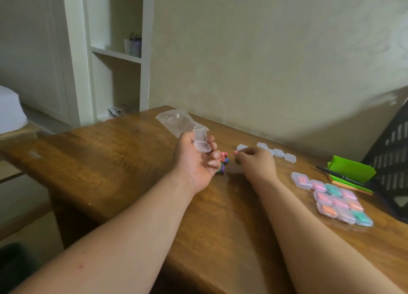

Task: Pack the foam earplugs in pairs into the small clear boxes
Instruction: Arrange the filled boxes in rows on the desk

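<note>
Beside filled boxes (337,200), left hand (194,161) grips clear boxes (201,144); right hand (256,161) pinched, contents unclear.

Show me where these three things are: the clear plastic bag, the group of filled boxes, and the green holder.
clear plastic bag (174,121): head view, middle of the bag.
filled boxes (335,200): head view, centre of the group.
green holder (351,171): head view, front face.

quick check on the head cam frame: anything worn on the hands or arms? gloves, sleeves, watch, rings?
Nothing worn that shows. The left hand and right hand are both bare, with no gloves. Both forearms are bare from wrist to the frame edge, so no sleeves reach into view. No watch, band or bracelet at either wrist. No rings visible, though some fingers are curled and partly hidden. Nails look short and unpainted.
</note>
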Motion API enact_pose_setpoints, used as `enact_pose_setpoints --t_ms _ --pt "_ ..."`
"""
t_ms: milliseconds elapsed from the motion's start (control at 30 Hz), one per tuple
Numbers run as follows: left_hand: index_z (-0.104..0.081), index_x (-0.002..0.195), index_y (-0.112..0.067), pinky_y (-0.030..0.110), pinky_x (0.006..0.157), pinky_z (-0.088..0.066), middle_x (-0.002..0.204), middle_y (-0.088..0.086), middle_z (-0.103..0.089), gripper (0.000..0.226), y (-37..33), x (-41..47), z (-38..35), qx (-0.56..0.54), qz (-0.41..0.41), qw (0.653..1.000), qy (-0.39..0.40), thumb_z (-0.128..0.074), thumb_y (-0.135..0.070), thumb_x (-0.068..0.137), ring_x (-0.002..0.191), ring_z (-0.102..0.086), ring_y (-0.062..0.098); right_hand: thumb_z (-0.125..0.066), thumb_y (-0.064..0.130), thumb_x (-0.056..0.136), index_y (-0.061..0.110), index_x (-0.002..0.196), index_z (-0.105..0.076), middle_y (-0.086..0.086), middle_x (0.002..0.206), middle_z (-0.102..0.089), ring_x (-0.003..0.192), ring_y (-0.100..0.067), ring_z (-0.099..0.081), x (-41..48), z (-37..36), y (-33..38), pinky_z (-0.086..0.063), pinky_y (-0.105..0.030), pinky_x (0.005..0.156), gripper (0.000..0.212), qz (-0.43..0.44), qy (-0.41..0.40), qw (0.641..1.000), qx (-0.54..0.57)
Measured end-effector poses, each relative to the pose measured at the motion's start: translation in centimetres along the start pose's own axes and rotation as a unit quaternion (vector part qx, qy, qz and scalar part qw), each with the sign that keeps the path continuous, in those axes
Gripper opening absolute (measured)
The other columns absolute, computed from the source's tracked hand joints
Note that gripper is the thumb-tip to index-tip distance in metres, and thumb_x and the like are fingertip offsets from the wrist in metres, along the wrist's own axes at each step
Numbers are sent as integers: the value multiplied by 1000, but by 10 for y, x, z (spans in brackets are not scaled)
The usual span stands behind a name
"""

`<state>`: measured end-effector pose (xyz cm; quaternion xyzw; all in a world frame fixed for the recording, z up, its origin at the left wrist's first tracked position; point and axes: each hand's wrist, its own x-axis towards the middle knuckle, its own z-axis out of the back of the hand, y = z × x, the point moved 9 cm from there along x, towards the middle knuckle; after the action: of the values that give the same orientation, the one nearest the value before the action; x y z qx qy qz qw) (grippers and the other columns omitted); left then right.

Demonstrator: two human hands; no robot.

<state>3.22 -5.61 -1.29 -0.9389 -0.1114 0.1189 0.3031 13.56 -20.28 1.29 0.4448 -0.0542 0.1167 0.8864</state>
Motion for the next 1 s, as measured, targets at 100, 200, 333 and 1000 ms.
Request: enact_pose_setpoints --t_ms 100,200,333,1000 --pt "-61 92 -11 24 46 -25 72 4 -50 34 2 2 0 9 7 1000 7 -44 -39 104 56 -41 16 -76 31 99 16 104 -75 -4 93 -75 82 -16 -68 -7 19 24 -49 -23 58 15 57 -19 986 157" --pt "-61 94 -10 22 40 -25 70 3 -48 33 6 6 -2 30 4 1000 5 -45 -38 102 55 -40 16 -80 32 97 18 99 -75 -4 89 -76 75 -11 -64 -26 29 64 -52 -28 64 15 150 8 972 179" --pt "-64 92 -16 23 46 -25 72 2 -50 33 9 5 -6 60 4 998 25 -42 -40 101 57 -43 16 -77 14 97 11 96 -75 -7 88 -77 57 -9 -64 -53 12 95 -49 -18 50 4 192 77 967 146" --pt "-64 96 -11 23 46 -28 71 2 -52 35 2 8 14 -126 13 992 4 -42 -37 104 54 -45 14 -51 12 107 26 129 -74 2 122 -70 100 -13 -64 -14 7 39 -50 -31 85 35 145 -35 989 -19"
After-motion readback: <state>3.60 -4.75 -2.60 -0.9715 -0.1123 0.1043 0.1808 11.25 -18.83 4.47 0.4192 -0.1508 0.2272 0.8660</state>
